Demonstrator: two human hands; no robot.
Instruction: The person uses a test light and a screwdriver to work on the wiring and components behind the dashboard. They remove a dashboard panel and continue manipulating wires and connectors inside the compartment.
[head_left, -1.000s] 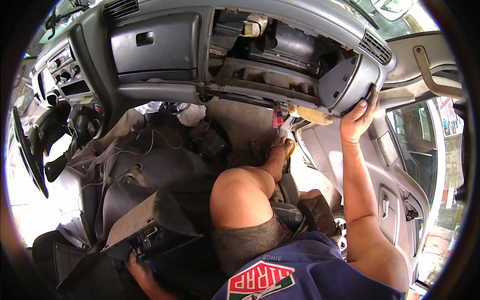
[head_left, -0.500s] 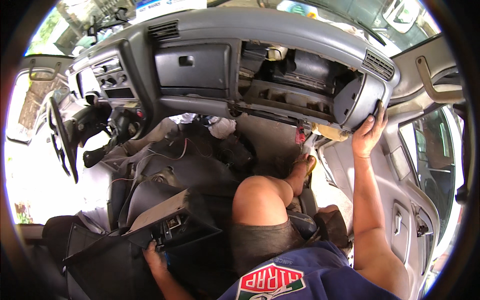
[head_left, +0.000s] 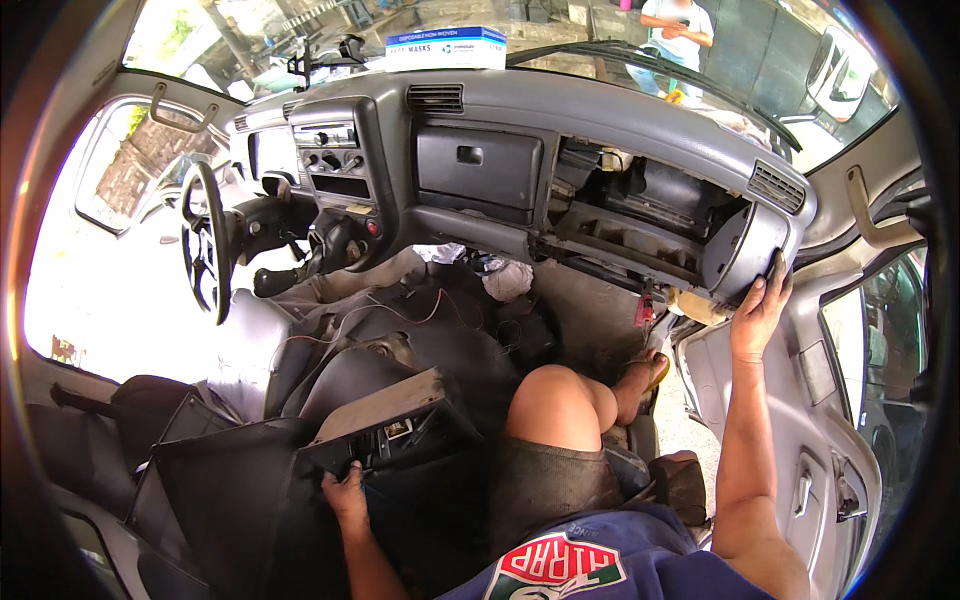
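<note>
On the lower left, my left hand [head_left: 345, 492] grips the near edge of a dark plastic glove box [head_left: 385, 405], with the thumb and fingers closed on it. The box lies tilted on the seat, with a dusty grey-brown face upward and a latch opening along its side. My right hand [head_left: 760, 318] rests against the right end of the grey dashboard [head_left: 640, 105], fingers stretched along its corner and holding nothing. To the left of this hand, the dashboard has an open cavity [head_left: 650, 205] with dusty ledges inside.
A closed compartment lid [head_left: 478, 170] sits left of the cavity. The steering wheel [head_left: 205, 242] and gear lever [head_left: 275, 281] are at the left. A loose wire [head_left: 395, 318] crosses the seats. The open door [head_left: 800, 440] stands at the right. Outside is another person [head_left: 677, 30].
My view has swung up and to the left, bringing more windscreen and the person outside into sight. Both hands keep their places on the glove box and dashboard end.
</note>
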